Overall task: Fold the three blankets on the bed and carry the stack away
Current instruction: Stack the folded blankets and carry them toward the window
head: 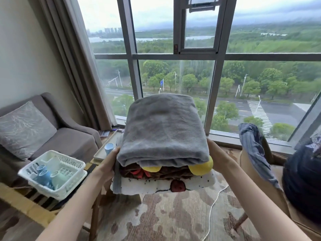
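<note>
Far left we see a grey armchair [74,141] with a pale cushion [24,129] leaning on its back, beside a long beige curtain [69,58]. In front of it a white plastic basket [59,191] sits on a wooden table [31,209] and holds several pale blue cups [44,176]. Just beyond, one more blue cup [109,148] stands on a pale tray [99,154].

Our left hand [107,164] lies flat against the left side of the stack [161,164], fingers straight, pressing inward. The stack is in the air between our two hands, in front of the window [173,56] and above the patterned carpet [165,214]. The grey blanket [163,126] lies on top, the brown blanket [166,173] with yellow and red bits is in the middle, and the white blanket [139,187] with black dots is at the bottom.

Our right hand [216,152] is against the right side of the stack. Its fingers are hidden behind the grey blanket, so we cannot tell how they lie.

A white cable [212,206] runs across the carpet, and further right a blue striped cloth [251,150] hangs over a chair [271,197], next to a dark bundle [302,180]
</note>
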